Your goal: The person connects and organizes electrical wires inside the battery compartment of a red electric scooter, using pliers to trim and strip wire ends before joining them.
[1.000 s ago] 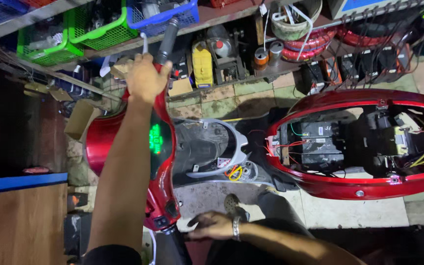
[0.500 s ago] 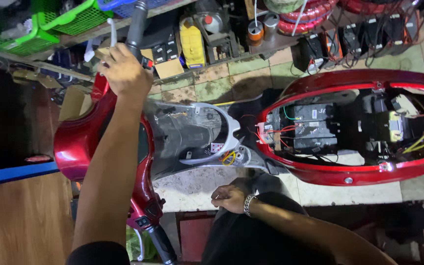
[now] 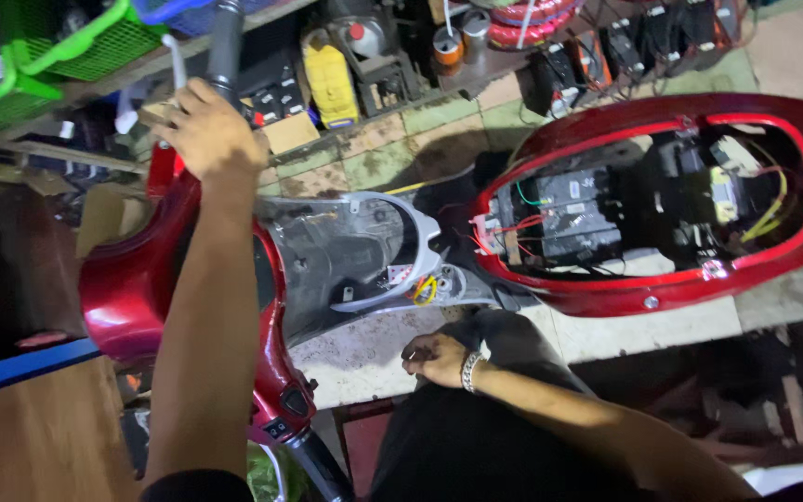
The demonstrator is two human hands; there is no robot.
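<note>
Beside yellow canister, left hand on handlebar (red scooter)

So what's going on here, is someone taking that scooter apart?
A person stands over a red scooter in a cluttered workshop. Their left hand grips the far handlebar grip, the arm stretched across the front panel. Their right hand, with a metal bracelet at the wrist, rests loosely curled on their own knee and holds no tool that I can see. The seat is off, so the battery and wiring in the rear compartment lie exposed. Shelves with green baskets and parts run along the wall.
</note>
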